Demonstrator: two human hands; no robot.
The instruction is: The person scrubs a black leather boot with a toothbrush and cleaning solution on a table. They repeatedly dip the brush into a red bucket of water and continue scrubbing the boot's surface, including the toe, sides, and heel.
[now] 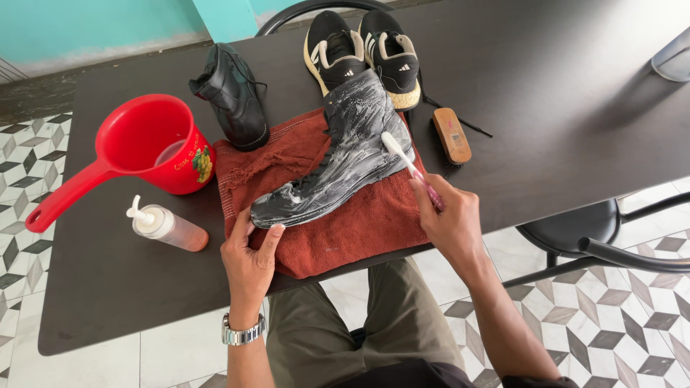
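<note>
A black high-top boot (338,162) covered in white soap foam lies on its side on a rust-red towel (359,223). My left hand (248,255) presses on the boot's toe, thumb against the sole edge. My right hand (449,215) grips a pink-handled toothbrush (406,162) whose white bristle head rests on the boot's ankle part. A second black boot (233,97) stands upright at the towel's far left corner.
A red plastic scoop jug (136,154) and a lying pump bottle (169,226) sit left of the towel on the dark table (560,108). Black sneakers (363,50) and a wooden brush (451,134) lie behind. A black chair (596,237) stands at right.
</note>
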